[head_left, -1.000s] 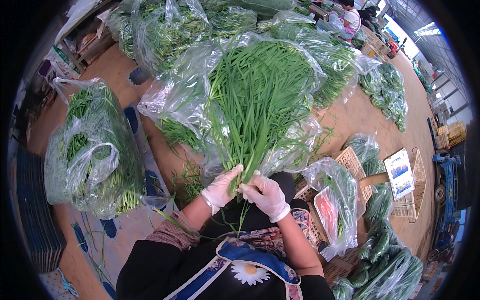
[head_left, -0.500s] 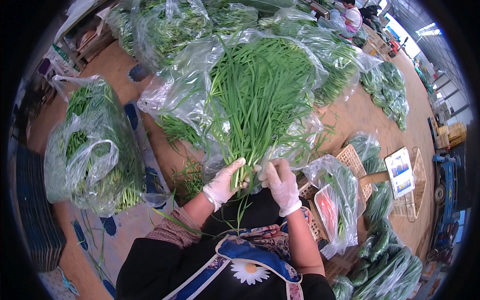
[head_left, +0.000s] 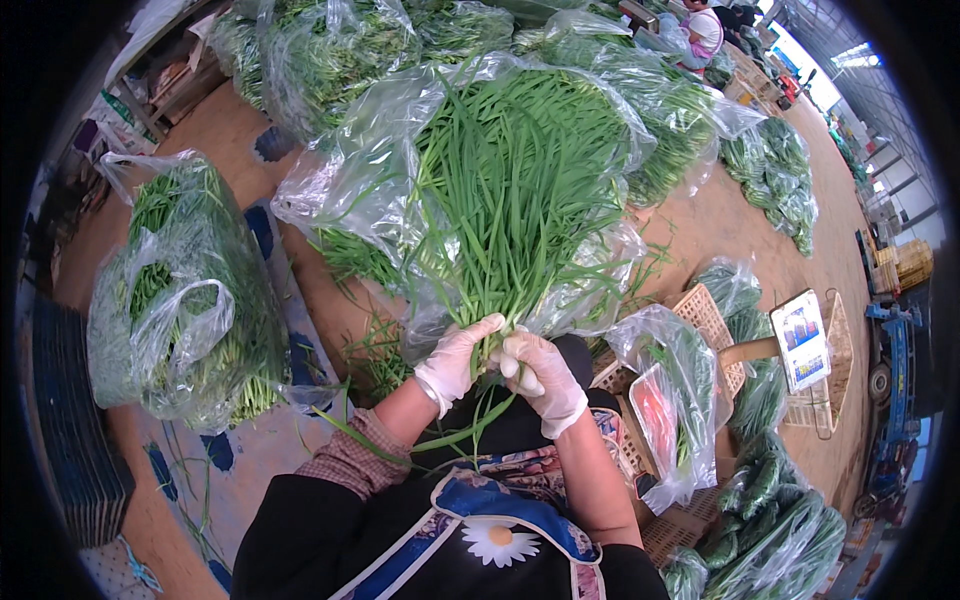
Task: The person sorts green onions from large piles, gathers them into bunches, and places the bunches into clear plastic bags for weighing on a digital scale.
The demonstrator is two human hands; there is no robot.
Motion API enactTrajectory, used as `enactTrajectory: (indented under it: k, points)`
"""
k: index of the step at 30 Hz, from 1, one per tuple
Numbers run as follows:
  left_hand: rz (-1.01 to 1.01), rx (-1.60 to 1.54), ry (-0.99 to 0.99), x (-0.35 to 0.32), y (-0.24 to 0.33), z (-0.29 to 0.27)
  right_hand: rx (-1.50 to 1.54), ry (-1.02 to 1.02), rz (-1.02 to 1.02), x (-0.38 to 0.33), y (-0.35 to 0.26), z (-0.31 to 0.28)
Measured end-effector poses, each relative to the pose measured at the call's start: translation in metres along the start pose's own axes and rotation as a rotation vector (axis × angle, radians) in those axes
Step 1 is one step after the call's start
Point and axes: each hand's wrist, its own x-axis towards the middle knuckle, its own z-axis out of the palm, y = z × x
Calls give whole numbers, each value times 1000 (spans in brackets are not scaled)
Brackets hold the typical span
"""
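Observation:
My left hand (head_left: 452, 366), in a white glove, is closed around the pale stalk ends of a bunch of garlic chives (head_left: 500, 240), whose long flat leaves fan out away from me. Close against it, my right hand (head_left: 547, 378), also gloved, has its fingers curled tight beside the stalks. What lies inside those fingers is hidden. Loose green leaves (head_left: 478, 430) dangle below both hands and over my left forearm. Under the bunch, more of the same greens sit in an opened clear plastic bag (head_left: 370, 150).
A filled plastic bag of greens (head_left: 185, 310) stands at left. To the right are a bag over a red-and-white tray (head_left: 656, 415), plastic crates (head_left: 705, 325) and a scale display (head_left: 800, 340). More bagged greens (head_left: 340, 70) line the back; a person (head_left: 704, 32) is far off.
My right hand has moved left and down, closing in beside my left hand at the stalk ends. The dangling leaves below have shifted. The bunch stays in my left hand.

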Motion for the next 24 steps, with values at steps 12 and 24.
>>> enactTrajectory:
  k: [12,24]
  points:
    - [-77,-24,-231,13,3,-26,-1462,413,-516,3,-16,13]
    - [-134,-156,-370,7,4,-35,-552,139,-374,18,13,-15]
